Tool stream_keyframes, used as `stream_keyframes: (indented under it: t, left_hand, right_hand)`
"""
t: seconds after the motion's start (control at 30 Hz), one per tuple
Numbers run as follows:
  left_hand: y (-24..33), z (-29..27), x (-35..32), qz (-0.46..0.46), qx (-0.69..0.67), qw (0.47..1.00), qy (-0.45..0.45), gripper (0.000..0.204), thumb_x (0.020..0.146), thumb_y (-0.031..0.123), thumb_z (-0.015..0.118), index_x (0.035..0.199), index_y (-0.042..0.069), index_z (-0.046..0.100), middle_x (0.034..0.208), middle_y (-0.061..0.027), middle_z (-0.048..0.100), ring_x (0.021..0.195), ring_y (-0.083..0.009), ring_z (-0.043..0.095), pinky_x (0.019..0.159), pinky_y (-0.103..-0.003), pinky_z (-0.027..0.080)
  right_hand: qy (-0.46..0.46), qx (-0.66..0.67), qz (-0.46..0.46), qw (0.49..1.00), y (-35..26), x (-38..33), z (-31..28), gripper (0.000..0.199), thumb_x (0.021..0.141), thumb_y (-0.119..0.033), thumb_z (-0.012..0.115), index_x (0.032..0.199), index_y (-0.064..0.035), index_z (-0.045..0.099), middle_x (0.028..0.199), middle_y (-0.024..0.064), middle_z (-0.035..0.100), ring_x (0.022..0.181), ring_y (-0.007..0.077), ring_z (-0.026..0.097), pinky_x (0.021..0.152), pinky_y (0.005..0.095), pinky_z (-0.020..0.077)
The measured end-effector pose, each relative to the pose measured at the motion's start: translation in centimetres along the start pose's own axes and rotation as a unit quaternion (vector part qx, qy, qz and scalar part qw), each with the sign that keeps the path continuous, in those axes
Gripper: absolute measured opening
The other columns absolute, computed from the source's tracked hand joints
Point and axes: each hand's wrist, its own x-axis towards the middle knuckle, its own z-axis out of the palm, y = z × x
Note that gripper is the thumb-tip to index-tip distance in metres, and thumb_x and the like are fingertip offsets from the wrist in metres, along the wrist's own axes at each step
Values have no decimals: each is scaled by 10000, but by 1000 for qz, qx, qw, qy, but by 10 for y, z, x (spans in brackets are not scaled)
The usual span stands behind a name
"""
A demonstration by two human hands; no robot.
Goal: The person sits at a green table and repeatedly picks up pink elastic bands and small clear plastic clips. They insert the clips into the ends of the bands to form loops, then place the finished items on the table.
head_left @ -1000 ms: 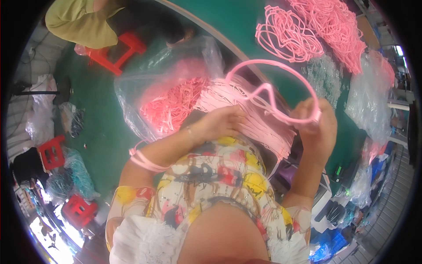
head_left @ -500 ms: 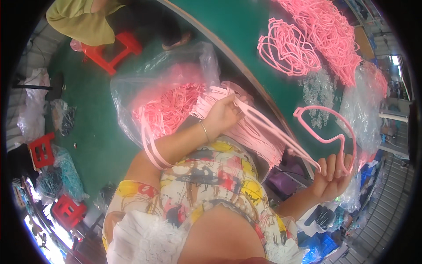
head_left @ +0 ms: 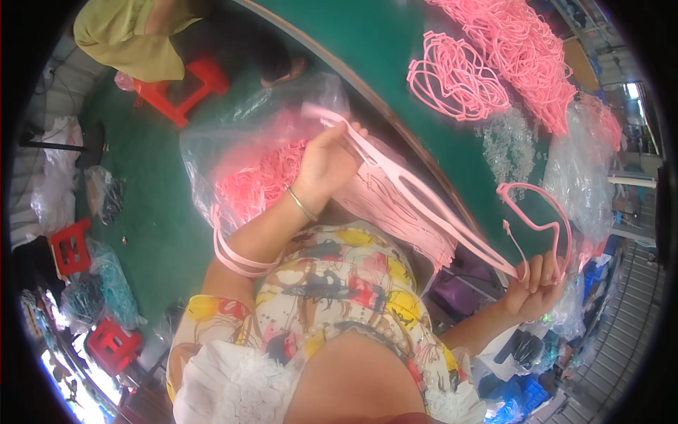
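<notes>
A pale pink strap (head_left: 385, 162) with a long split along its middle stretches between my two hands. My left hand (head_left: 328, 162) grips it near its far end, fingers closed. My right hand (head_left: 537, 286), closed at the right, pinches the strap's other end along with a pink goggle-shaped frame (head_left: 565, 220) that stands up from the fingers. A short thin tail of strap rises beside the frame. On my lap lies a layered bundle of the same pale straps (head_left: 395, 219), partly under my left hand. Pink loops (head_left: 236, 265) hang round my left forearm.
A clear plastic bag (head_left: 201, 152) of pink pieces stands left of the bundle. On the green table (head_left: 381, 42) lie heaps of pink frames (head_left: 459, 78) and small clear parts (head_left: 510, 145). A red stool (head_left: 173, 99) and a person in olive clothing (head_left: 127, 42) are at the far left.
My left hand has moved left and away from me, drawing the strap out longer and lifting its end off the bundle. My right hand has stayed nearly in place; the frame has tilted slightly.
</notes>
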Motion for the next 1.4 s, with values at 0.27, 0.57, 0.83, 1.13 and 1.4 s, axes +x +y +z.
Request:
stream_keyframes:
  t: [0.27,0.57,0.83,1.13,1.4]
  left_hand:
    - [-6,44,-9,97,279,955,-27,149,903,60,502,1050,52,524,921,-97,604,814,-206,609,858,-353,489]
    - [-35,69,-27,-89,274,956,-53,301,970,209,471,1150,-21,547,782,-5,502,679,-91,454,648,-229,392]
    - [-55,68,-49,-7,508,854,-111,350,975,225,480,1221,-22,517,750,47,443,692,-34,404,618,-182,348]
    - [-53,79,-63,-27,542,822,-174,513,992,364,399,1337,-15,421,868,33,505,779,-39,426,710,-194,387]
    - [-47,67,-58,13,566,795,-218,729,969,553,274,1391,-37,341,924,-29,461,823,-103,422,769,-251,400]
  right_hand:
    - [34,-37,52,997,43,-5,-26,156,951,-182,479,846,-94,406,732,34,387,559,129,346,504,267,315]
    - [-51,-28,204,977,121,-12,-27,208,928,-255,544,938,-50,509,746,84,508,662,195,489,593,326,410]
    - [-145,-676,-97,716,121,-11,10,749,715,-296,744,1306,17,408,1276,174,462,1180,325,445,993,430,347]
    - [-197,-584,-56,786,145,10,-2,678,591,-222,812,1159,-37,492,1146,158,515,1074,354,490,906,426,374]
    - [-113,-541,-80,829,139,4,6,693,541,-230,841,1112,-34,501,990,81,424,792,179,458,703,299,406]
